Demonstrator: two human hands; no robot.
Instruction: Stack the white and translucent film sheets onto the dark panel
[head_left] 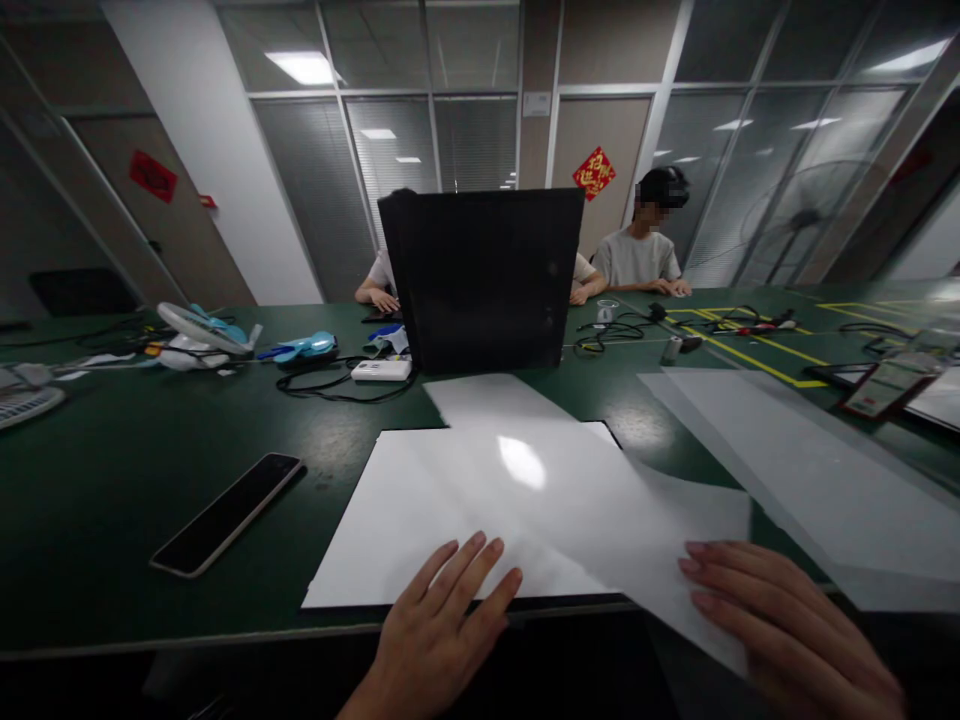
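Observation:
A white board with a dark edge (375,520) lies at the front of the green table. Across it, slanting from back left to front right, is a translucent sheet (697,510). My left hand (450,620) rests on the board's front edge with its fingers spread, holding nothing. At the right, my right hand (787,620) is on the sheet's right end, fingers over it; its thumb is hidden, and the sheet's corner hangs past the table edge. More translucent sheets (810,480) lie to the right of the board.
A phone (229,515) lies left of the board. Behind the board stands a black panel (487,280). Around it are a white power strip (381,370), cables, a small fan (199,335) and a clear cup (606,313). People sit across the green table (97,500).

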